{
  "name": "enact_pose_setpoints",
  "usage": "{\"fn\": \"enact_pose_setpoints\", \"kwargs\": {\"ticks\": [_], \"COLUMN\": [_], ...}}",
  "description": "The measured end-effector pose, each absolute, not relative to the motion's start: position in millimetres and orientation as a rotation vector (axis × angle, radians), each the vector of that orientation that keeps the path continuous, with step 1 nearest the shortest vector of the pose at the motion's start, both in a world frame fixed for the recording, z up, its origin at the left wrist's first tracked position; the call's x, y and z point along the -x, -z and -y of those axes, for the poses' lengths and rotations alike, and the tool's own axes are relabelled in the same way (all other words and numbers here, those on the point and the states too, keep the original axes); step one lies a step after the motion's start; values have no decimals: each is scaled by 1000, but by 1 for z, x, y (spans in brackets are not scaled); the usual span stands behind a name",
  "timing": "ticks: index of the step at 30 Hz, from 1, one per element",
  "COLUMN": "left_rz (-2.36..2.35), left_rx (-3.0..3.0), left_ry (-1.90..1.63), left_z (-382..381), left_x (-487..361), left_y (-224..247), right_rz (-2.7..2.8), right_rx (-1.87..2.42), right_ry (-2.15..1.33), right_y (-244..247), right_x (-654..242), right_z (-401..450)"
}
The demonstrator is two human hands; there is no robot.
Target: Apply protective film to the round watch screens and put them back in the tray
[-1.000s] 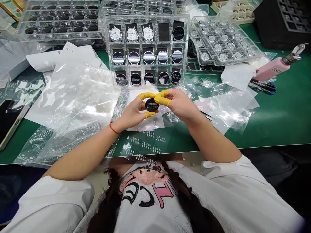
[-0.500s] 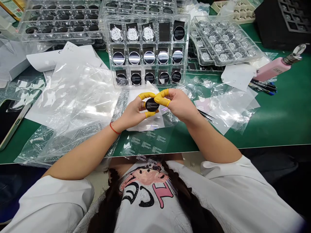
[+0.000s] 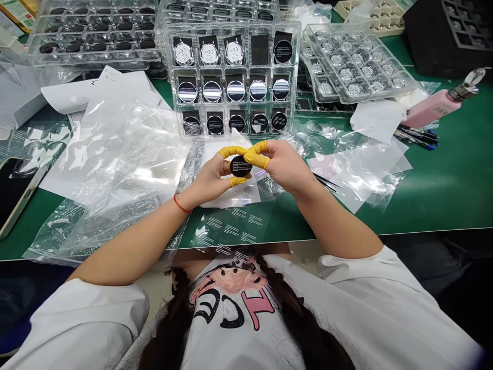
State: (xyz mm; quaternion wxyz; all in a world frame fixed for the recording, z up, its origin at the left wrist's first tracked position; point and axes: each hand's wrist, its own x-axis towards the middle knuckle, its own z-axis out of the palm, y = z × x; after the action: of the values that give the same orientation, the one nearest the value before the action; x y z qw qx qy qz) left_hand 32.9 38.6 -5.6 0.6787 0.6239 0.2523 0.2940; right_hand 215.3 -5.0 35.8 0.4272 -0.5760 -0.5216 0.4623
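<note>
My left hand (image 3: 216, 173), in yellow finger cots, grips a round black watch face (image 3: 241, 167) by its rim, between the thumb below and the fingers above. White printed lines of text show on its front, which is turned towards me. My right hand (image 3: 283, 162), also in yellow finger cots, pinches thumb and forefinger together at the watch's upper right edge. Whether a thin film lies between those fingertips I cannot tell. Beneath the hands are white paper sheets, and nearer to me lies a clear sheet of printed text labels (image 3: 231, 226).
A clear plastic tray (image 3: 231, 70) of watches stands tilted behind my hands. More trays (image 3: 358, 64) are stacked at the back. Tweezers (image 3: 327, 182) lie right of my right hand, with a pink bottle (image 3: 433, 108) and pens beyond. Plastic bags (image 3: 127, 149) and a phone (image 3: 23, 187) lie left.
</note>
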Motion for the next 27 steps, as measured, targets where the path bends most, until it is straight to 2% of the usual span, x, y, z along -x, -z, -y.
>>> {"fn": "enact_pose_setpoints", "kwargs": {"ticks": [27], "left_rz": [-520], "left_rx": [-1376], "left_ry": [-648], "left_z": [-41], "left_x": [-33], "left_y": [6], "right_rz": [1292], "right_rx": [1483], "right_ry": [-1117], "right_y": [-35], "right_x": [-213], "right_z": [5]}}
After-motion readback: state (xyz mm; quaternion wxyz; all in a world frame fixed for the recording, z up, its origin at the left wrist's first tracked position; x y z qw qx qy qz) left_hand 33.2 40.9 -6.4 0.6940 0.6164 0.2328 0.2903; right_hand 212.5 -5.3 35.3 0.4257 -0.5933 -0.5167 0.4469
